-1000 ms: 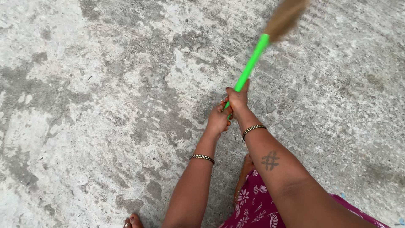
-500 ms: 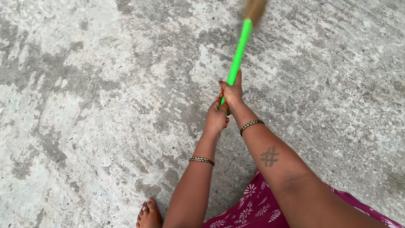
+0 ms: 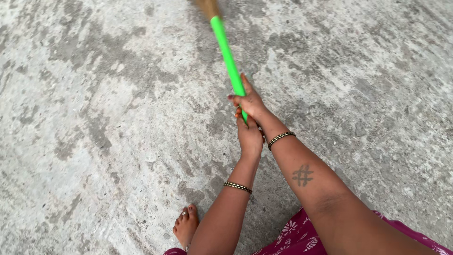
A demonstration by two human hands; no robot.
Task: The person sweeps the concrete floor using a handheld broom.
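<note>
Green plastic handle of broom (image 3: 228,59) is running from centre frame up toward 12 o'clock, tilting slightly to 11; straw-coloured bristle end (image 3: 208,6) is blurring at top edge, so prob. in motion. Both hands are stacking on handle's lower end: right hand (image 3: 248,101) is sitting higher, fingers wrapping the shaft w/ thumb along it; left hand (image 3: 249,137) is sitting just below, at 6 o'clock of the right, fingers clenching round the butt end. Stacked grip is likely giving reach plus leverage. Beaded bangle (image 3: 281,137) is ringing right wrist, a second bangle (image 3: 238,187) the left. Small dark cross-hatch tattoo (image 3: 302,174) is showing on right forearm.

Outward: bare foot (image 3: 185,225) w/ toe ring is standing at 7 o'clock. Magenta floral garment (image 3: 297,236) is showing at 5 o'clock. Ground is rough grey concrete (image 3: 94,118), mottling dark and pale, looking outdoor; no walls in view.
</note>
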